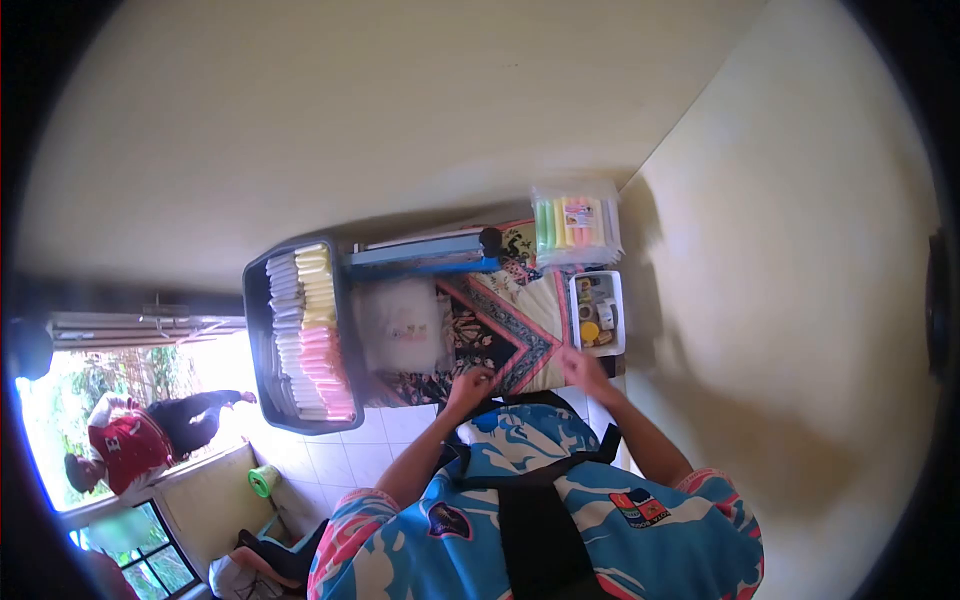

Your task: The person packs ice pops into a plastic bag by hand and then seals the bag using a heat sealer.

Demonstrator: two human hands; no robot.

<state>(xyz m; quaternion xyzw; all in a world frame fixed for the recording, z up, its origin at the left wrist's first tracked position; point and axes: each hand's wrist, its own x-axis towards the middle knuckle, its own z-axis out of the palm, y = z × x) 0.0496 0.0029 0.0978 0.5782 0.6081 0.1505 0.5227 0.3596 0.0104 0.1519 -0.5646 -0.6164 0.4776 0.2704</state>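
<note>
My left hand (470, 390) is over the near edge of the patterned cloth (545, 310), its fingers curled together; whatever they may hold is too small to make out. To its right, my right hand (583, 371) is over the cloth near the white basket (621, 318), its fingers too blurred to read. A stack of clear plastic bags (400, 325) with a small printed design lies beyond my left hand. Inside the basket are a yellow round item (590, 331) and several small things, some like tape rolls.
A dark bin (255, 340) holds rows of white, yellow and pink packs (320, 350) at the left. A long blue device (425, 255) lies along the wall. A bag of coloured sticks (575, 225) stands back right. A person in red (130, 445) is outside; another person's leg (270, 565) shows below.
</note>
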